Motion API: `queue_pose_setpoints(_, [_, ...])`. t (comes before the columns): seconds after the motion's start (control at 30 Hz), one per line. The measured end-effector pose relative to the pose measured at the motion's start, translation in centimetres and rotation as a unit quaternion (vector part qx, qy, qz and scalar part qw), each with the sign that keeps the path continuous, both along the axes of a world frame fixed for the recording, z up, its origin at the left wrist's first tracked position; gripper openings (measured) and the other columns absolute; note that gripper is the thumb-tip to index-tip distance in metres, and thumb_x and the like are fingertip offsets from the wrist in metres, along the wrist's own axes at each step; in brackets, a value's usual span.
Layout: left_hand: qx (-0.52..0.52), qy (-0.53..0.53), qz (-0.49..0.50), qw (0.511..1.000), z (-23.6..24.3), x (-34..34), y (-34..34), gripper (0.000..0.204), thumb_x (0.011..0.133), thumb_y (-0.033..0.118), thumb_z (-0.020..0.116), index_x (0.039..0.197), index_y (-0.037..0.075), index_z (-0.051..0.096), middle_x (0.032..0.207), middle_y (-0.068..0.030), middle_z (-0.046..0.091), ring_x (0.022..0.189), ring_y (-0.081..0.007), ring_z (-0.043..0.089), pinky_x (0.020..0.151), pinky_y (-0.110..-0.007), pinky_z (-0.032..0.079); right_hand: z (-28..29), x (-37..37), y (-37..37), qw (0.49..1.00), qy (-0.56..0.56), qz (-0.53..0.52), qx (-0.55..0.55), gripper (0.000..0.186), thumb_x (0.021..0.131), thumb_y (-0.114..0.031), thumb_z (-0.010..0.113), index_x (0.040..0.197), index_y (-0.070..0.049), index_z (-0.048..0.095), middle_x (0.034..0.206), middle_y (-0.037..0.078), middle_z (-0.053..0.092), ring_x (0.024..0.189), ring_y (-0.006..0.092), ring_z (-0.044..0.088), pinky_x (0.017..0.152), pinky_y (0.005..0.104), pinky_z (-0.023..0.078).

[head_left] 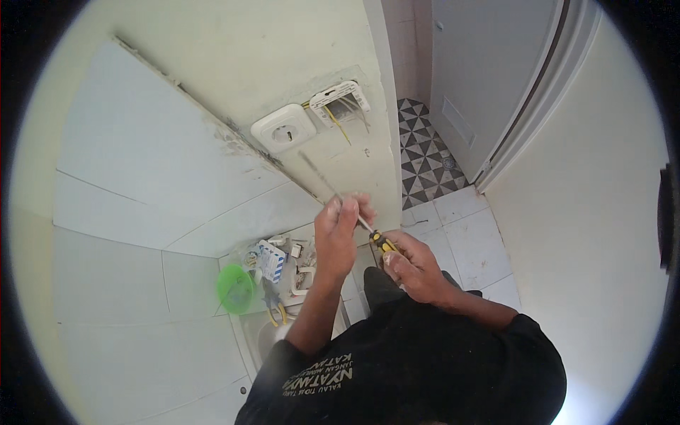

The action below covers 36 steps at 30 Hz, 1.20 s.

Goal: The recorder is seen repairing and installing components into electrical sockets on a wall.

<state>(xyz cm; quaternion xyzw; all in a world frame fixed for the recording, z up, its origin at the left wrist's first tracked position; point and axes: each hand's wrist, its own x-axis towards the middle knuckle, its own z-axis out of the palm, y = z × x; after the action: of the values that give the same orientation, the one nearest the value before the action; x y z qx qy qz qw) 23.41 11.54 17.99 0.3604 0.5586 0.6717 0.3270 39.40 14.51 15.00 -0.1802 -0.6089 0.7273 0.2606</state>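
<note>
My right hand [414, 269] is closed on the yellow and black handle of a long screwdriver [384, 242]. My left hand [338, 230] has its fingers on the metal shaft, whose far part is blurred and points up-left toward the wall. Above my hands a white socket [268, 131] is mounted on the wall. Beside it at the upper right is an opened box [347, 106] with a white frame, yellow-green and pale wires hanging out. Whether the screwdriver's tip touches anything is unclear.
Below left, a ledge holds loose fittings [296, 251], a blue-striped packet [271, 262], a green bucket [234, 290] and pliers [275, 301], above a sink [246, 336]. Tiled wall [127, 276] lies left. A door [482, 64] and patterned floor [418, 156] are at upper right, a plain wall [595, 212] right.
</note>
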Motion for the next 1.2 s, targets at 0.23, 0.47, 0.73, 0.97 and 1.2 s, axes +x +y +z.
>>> queue_pose_setpoints(0.23, [0.040, -0.147, -0.135, 0.979, 0.7, -2.3, 2.3, 0.030, 0.096, 0.029, 0.057, 0.088, 0.000, 0.061, 0.072, -0.0067, 0.061, 0.060, -0.0144, 0.058, 0.054, -0.026, 0.046, 2.7, -1.0, -1.5, 0.996, 0.037, -0.051, -0.058, 0.034, 0.099, -0.019, 0.041, 0.126, 0.001, 0.043, 0.059, 0.001, 0.044, 0.050, 0.0060, 0.037, 0.047, 0.0228, 0.032])
queue_pose_setpoints(0.47, [0.016, -0.153, -0.136, 0.979, 1.5, -3.2, 2.5, 0.036, 0.092, 0.036, 0.062, 0.079, 0.002, 0.063, 0.062, -0.0062, 0.062, 0.045, -0.0101, 0.054, 0.042, -0.021, 0.040, 4.2, -2.1, -2.3, 0.997, 0.025, -0.040, -0.062, 0.034, 0.099, -0.021, 0.038, 0.126, 0.000, 0.041, 0.059, 0.001, 0.046, 0.047, 0.0057, 0.036, 0.045, 0.0215, 0.029])
queue_pose_setpoints(0.73, [0.001, -0.161, -0.135, 0.978, 2.0, -3.7, 2.4, 0.034, 0.092, 0.034, 0.064, 0.077, 0.003, 0.063, 0.061, -0.0064, 0.061, 0.041, -0.0097, 0.052, 0.039, -0.020, 0.037, 5.2, -2.6, -2.6, 0.995, 0.028, -0.032, -0.091, 0.034, 0.099, -0.018, 0.035, 0.127, -0.001, 0.040, 0.058, 0.001, 0.046, 0.045, 0.0057, 0.032, 0.043, 0.0220, 0.028])
queue_pose_setpoints(0.97, [0.006, -0.166, -0.129, 0.978, 2.1, -3.6, 2.2, 0.033, 0.093, 0.032, 0.062, 0.078, 0.002, 0.063, 0.061, -0.0071, 0.062, 0.040, -0.0098, 0.051, 0.038, -0.021, 0.036, 5.3, -2.3, -2.6, 0.991, 0.053, -0.015, -0.120, 0.029, 0.099, -0.016, 0.041, 0.122, 0.001, 0.042, 0.065, 0.001, 0.046, 0.052, 0.0065, 0.038, 0.046, 0.0244, 0.033])
queue_pose_setpoints(1.2, [-0.024, -0.177, -0.179, 0.968, 4.2, -4.4, 1.8, 0.031, 0.095, 0.029, 0.058, 0.082, 0.001, 0.063, 0.063, -0.0072, 0.062, 0.044, -0.0085, 0.053, 0.041, -0.020, 0.038, 6.4, -2.2, -2.4, 0.870, 0.243, 0.151, -0.401, 0.039, 0.099, -0.020, 0.041, 0.132, 0.001, 0.037, 0.081, 0.015, 0.061, 0.060, 0.0190, 0.058, 0.051, 0.0283, 0.048])
